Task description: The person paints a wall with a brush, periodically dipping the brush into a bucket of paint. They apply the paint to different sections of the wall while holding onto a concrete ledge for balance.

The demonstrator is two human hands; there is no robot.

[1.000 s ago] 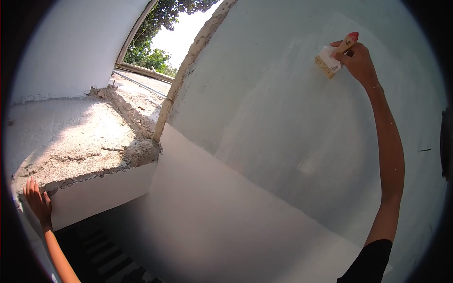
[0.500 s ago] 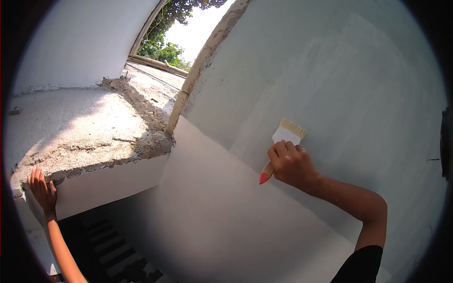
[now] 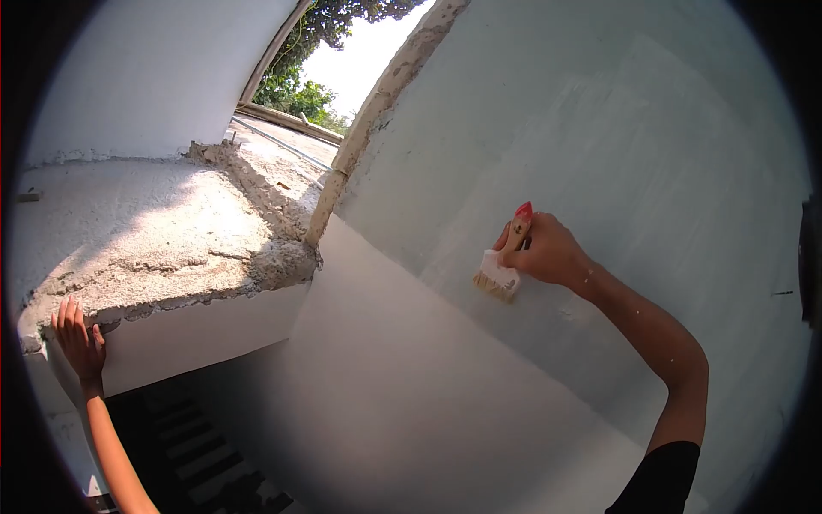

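My right hand (image 3: 548, 248) is closed around the wooden handle of a flat paintbrush (image 3: 501, 272). The handle's red tip points up and the pale bristles point down, against the grey-green wall (image 3: 479, 197). Whitish streaks cover part of that wall, and below a slanting line its surface is white. At the far left, my left hand (image 3: 80, 343) lies with fingers stretched on the rough front edge of a concrete ledge (image 3: 163, 231), holding nothing.
Under the ledge is a dark opening (image 3: 197, 428) with step-like stripes deep inside. A rough wall edge (image 3: 372, 116) rises beside the ledge, with trees (image 3: 295, 86) and bright sky beyond. A white wall (image 3: 154, 77) stands at upper left.
My right hand has turned the paintbrush over: the bristles pointed up before and now point down, with the red handle tip on top. My left hand stays on the ledge.
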